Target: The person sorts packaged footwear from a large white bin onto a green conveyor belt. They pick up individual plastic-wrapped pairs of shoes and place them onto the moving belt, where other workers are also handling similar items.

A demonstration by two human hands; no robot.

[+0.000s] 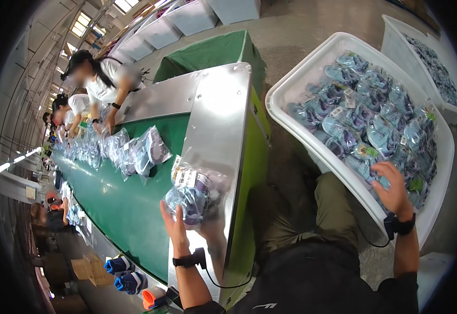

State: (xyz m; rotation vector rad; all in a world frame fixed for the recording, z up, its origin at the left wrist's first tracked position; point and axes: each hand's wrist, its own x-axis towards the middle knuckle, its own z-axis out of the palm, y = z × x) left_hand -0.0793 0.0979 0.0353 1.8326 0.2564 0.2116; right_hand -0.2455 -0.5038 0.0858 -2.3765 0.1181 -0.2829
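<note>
On the metal end of the conveyor table lies a clear plastic bag with a pair of light blue and purple shoes (189, 196) and a white label. My left hand (175, 227) is at its near edge, fingers apart and seeming to touch the plastic without closing round it. To the right, a white plastic bin (304, 149) is heaped with bagged shoes (380, 133) of the same colours. Over the bin's near side hovers my right hand (394, 191), its fingers spread and curved, with nothing in it.
More bagged shoes (150, 152) line the green conveyor belt (134, 214), where co-workers (102, 78) reach in at the far left. A green-lined cart (207, 49) stands behind the table. Another filled white bin (422, 63) is at far right; blue shoes (129, 282) sit at near left.
</note>
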